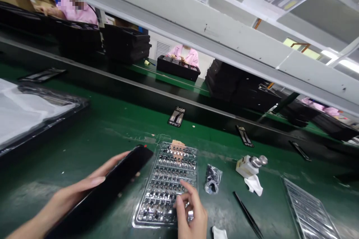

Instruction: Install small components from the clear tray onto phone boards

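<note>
My left hand [74, 188] grips a slim black device casing [103, 188] by its long edge, tilted over the green bench; a small red mark shows at its far corner. My right hand [190, 211] sits over the near end of a clear plastic blister tray [146, 223] filled with rows of small metal parts. Its fingertips curl down among those parts, and I cannot tell whether they pinch one. The casing's edge lies just left of the tray, not touching it.
Right of the tray lie a plastic bag of parts [212, 179], black tweezers [248, 214], a white holder with metal knobs [250, 166] and a second blister tray [308, 211]. Black pieces [176, 116] ride the belt beyond. A co-worker in pink [183, 54] sits across, beneath an overhead shelf [196, 18].
</note>
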Demonstrator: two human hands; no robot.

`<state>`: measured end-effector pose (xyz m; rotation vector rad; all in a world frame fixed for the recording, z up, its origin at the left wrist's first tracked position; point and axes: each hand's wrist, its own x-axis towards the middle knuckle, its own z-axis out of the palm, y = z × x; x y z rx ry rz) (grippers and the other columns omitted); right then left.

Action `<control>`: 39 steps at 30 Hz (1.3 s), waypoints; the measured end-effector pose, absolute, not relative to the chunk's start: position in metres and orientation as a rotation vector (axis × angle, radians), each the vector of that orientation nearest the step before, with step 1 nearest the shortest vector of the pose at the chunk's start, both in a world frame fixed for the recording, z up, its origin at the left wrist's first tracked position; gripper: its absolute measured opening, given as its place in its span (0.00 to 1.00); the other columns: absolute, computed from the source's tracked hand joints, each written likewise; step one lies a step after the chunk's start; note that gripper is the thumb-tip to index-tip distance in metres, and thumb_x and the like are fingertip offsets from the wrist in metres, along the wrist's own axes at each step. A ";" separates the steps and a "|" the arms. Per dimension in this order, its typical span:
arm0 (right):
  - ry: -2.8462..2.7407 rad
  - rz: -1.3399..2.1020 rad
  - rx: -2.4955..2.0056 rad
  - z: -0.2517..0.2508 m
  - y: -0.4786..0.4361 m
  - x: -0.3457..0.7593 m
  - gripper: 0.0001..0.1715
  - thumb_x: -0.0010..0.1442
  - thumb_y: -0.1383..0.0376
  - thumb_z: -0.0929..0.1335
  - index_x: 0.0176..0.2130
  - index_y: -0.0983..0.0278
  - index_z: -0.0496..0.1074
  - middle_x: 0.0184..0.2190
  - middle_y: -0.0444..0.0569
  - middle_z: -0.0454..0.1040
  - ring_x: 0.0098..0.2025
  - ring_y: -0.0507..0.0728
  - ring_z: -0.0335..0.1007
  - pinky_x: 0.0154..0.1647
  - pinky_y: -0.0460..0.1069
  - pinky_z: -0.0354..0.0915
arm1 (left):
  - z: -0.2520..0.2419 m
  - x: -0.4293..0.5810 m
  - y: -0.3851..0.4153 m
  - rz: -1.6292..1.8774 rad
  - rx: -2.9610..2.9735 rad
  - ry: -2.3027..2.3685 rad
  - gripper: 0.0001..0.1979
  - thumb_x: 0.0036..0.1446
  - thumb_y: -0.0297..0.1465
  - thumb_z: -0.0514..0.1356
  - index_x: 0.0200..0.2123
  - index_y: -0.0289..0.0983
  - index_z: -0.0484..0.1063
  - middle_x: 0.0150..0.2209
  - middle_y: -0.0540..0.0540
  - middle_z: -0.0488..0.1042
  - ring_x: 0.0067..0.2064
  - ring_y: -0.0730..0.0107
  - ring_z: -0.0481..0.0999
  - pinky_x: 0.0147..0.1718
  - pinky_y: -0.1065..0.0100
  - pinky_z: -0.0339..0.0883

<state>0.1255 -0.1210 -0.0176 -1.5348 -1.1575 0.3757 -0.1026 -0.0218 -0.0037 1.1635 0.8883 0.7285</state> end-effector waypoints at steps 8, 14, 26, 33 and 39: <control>-0.940 0.799 -1.467 -0.007 -0.128 0.127 0.17 0.55 0.53 0.66 0.37 0.63 0.74 0.24 0.45 0.71 0.25 0.52 0.65 0.26 0.45 0.61 | -0.013 -0.020 -0.078 0.214 0.443 0.202 0.37 0.49 0.53 0.50 0.41 0.22 0.73 0.29 0.35 0.73 0.25 0.60 0.71 0.27 0.64 0.62; -0.909 0.889 -1.463 0.000 -0.131 0.128 0.13 0.55 0.56 0.67 0.34 0.64 0.71 0.20 0.42 0.66 0.22 0.49 0.59 0.23 0.43 0.56 | -0.011 -0.021 -0.083 0.211 0.252 0.130 0.31 0.47 0.49 0.53 0.43 0.27 0.71 0.33 0.37 0.71 0.27 0.60 0.71 0.27 0.63 0.62; -0.873 1.016 -1.536 0.000 -0.136 0.126 0.16 0.56 0.54 0.66 0.37 0.64 0.70 0.19 0.41 0.66 0.13 0.47 0.57 0.11 0.41 0.51 | -0.021 -0.019 -0.088 0.261 0.179 0.043 0.29 0.44 0.48 0.54 0.39 0.29 0.72 0.36 0.38 0.70 0.24 0.67 0.67 0.27 0.63 0.64; -0.963 0.936 -1.566 0.002 -0.135 0.130 0.14 0.56 0.55 0.66 0.35 0.63 0.71 0.18 0.41 0.65 0.19 0.49 0.60 0.18 0.42 0.56 | -0.020 -0.020 -0.085 0.240 0.155 0.058 0.33 0.43 0.47 0.55 0.45 0.26 0.69 0.40 0.35 0.68 0.33 0.61 0.67 0.25 0.68 0.62; -1.101 0.913 -1.589 0.002 -0.133 0.131 0.12 0.59 0.57 0.64 0.39 0.61 0.69 0.19 0.40 0.66 0.18 0.50 0.63 0.18 0.42 0.57 | -0.029 -0.017 -0.081 0.195 0.227 0.065 0.38 0.48 0.54 0.51 0.47 0.24 0.69 0.35 0.37 0.69 0.28 0.64 0.68 0.24 0.68 0.60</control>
